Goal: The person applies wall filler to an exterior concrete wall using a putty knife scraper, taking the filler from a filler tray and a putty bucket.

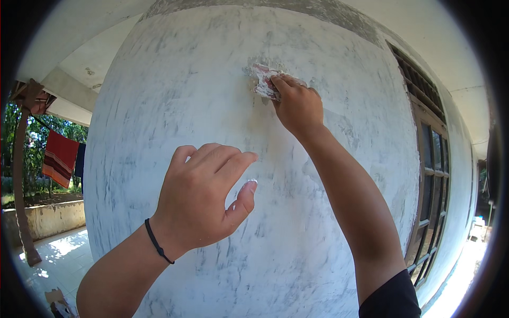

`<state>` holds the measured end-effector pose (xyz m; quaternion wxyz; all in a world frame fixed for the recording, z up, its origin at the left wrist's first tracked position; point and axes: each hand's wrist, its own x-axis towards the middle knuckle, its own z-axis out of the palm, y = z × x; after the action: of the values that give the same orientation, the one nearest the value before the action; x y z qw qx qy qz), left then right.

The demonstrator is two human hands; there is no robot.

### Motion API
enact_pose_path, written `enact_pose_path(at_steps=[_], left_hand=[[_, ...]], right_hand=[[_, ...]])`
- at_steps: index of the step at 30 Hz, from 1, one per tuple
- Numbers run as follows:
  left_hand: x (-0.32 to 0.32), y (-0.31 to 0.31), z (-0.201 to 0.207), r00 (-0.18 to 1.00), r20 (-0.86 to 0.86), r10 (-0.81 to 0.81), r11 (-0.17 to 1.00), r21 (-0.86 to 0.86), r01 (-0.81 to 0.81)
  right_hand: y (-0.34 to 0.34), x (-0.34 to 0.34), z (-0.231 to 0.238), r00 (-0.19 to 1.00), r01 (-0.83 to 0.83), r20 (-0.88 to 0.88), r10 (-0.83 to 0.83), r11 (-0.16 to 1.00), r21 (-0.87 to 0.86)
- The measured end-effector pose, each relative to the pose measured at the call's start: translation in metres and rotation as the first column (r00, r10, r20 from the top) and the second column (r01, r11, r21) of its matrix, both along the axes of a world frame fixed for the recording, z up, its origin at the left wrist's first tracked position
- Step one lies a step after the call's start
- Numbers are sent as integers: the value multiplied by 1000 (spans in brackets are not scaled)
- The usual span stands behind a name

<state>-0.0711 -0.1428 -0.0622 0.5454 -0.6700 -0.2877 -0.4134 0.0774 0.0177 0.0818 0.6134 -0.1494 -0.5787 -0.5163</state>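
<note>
My right hand is raised against a wall that is patchily coated in white with grey streaks. It grips a flat, reddish putty scraper smeared with white putty, its face against the upper middle of the wall. Damp grey patches surround the scraper. Lower and to the left, my left hand hangs in front of the wall, holding nothing. Its fingers are bent and its thumb stands apart, with white putty on the thumb tip. A black cord circles the left wrist.
At the right, a brown-framed window with several panes adjoins the coated wall. A red striped cloth hangs at the far left beside a brown post. Pale tiled floor and a low wall lie beyond the corner.
</note>
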Motion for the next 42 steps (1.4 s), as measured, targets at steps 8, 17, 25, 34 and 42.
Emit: enact_pose_path(at_steps=[8,17,25,34,42], left_hand=[[9,12,-11,996,-52,66,998,2,-66],[8,31,-10,998,-39,48,999,-2,-48],[9,36,-8,998,-42,55,998,4,-55],[2,32,-9,996,-27,81,997,-19,-81],[0,21,-7,995,-27,99,995,10,-99]], right_hand=[[40,2,-7,998,-49,-36,49,999,-7],[32,17,3,969,221,115,-220,975,0],[29,31,4,937,268,194,-291,954,136],[-8,44,17,925,268,318,-210,951,-153],[-27,48,22,954,204,278,-110,919,-338]])
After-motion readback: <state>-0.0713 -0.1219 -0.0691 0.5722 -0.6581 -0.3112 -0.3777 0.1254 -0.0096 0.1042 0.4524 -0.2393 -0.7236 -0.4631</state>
